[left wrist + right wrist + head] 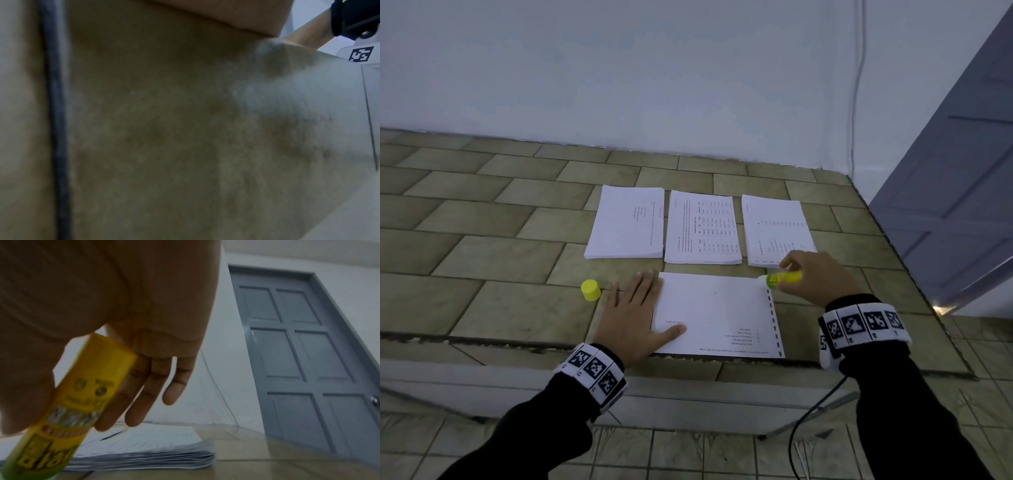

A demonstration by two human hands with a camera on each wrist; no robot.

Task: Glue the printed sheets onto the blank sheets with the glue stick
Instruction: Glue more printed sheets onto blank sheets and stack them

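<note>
A white sheet (714,313) with faint print along its near edge lies at the front of the tiled table (493,260). My left hand (633,315) presses flat on the sheet's left edge, fingers straight and thumb on the paper. My right hand (813,274) grips the uncapped yellow-green glue stick (782,278), whose tip sits at the sheet's far right corner. In the right wrist view the glue stick (68,410) runs down between thumb and fingers (144,392). The yellow cap (590,290) stands just left of my left hand. The left wrist view is a blurred close view of the table (144,129).
Three paper stacks sit in a row behind the sheet: left stack (626,222), middle stack (703,228) printed with tables, right stack (777,231). The right stack (144,454) lies just beyond my right hand. A grey door (955,192) stands to the right and a wall behind.
</note>
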